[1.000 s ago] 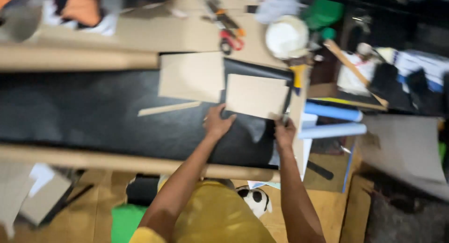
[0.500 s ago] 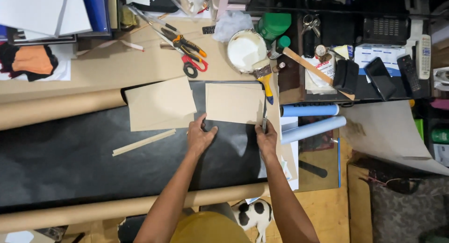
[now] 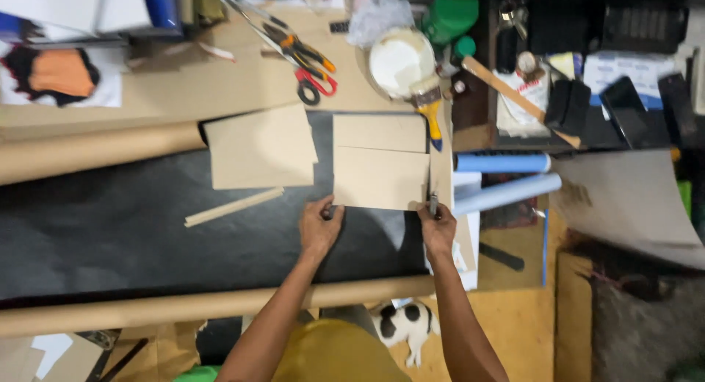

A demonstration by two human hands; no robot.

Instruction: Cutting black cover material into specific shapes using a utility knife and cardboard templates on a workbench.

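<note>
A tan cardboard piece [image 3: 380, 176] lies on a black sheet [image 3: 110, 228] spread over the worktable. My left hand [image 3: 320, 224] presses on its near left corner. At the card's near right corner my right hand [image 3: 438, 229] grips a small dark knife [image 3: 433, 203], blade end against the right edge. A second tan card [image 3: 379, 132] lies just beyond it, touching. A larger card [image 3: 261, 148] rests to the left, with a thin wooden strip [image 3: 233, 206] below it.
Rolls of brown paper [image 3: 95, 153] border the black sheet front and back. Scissors [image 3: 312, 81], a white tub [image 3: 400, 60], a yellow-handled brush [image 3: 430, 110] and two light-blue rolls [image 3: 503, 178] sit nearby. A black-and-white animal [image 3: 400, 325] lies on the floor.
The view has shifted so the table sits lower and more centred. Both hands stay at the card's near corners; the right hand still holds the knife by the right edge.
</note>
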